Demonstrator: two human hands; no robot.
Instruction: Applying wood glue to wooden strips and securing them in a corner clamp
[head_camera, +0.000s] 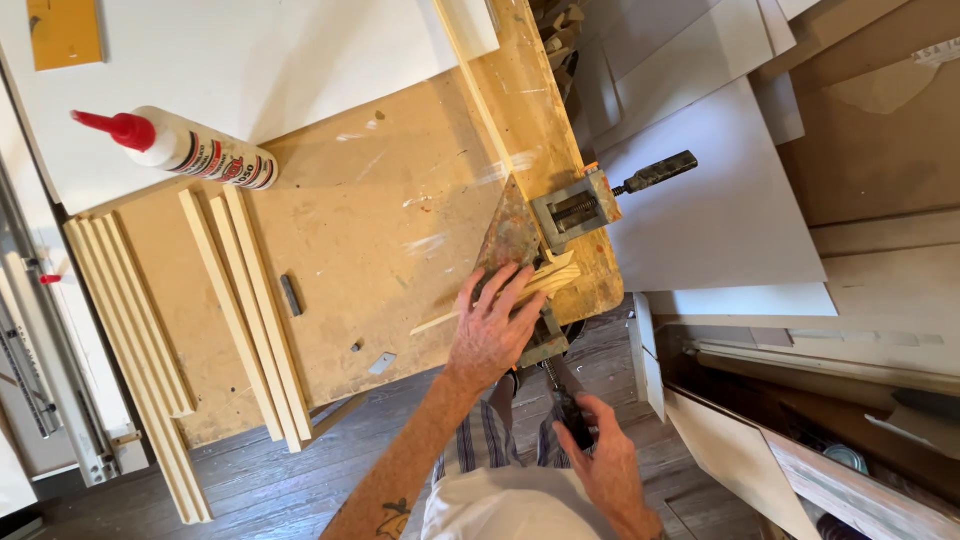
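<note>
My left hand (492, 328) lies flat on pale wooden strips (548, 276) set in a metal corner clamp (530, 235) at the right edge of a worn workbench (380, 230). My right hand (600, 462) is below the bench edge, fingers closed around the dark handle (571, 408) of the clamp's near screw. A second screw with a black handle (660, 171) sticks out to the right of the clamp.
A white glue bottle with a red nozzle (185, 150) lies at the upper left. Several long pale strips (250, 300) rest across the bench's left side. White and brown boards (720, 200) lean at the right. Dark plank floor (280, 480) lies below.
</note>
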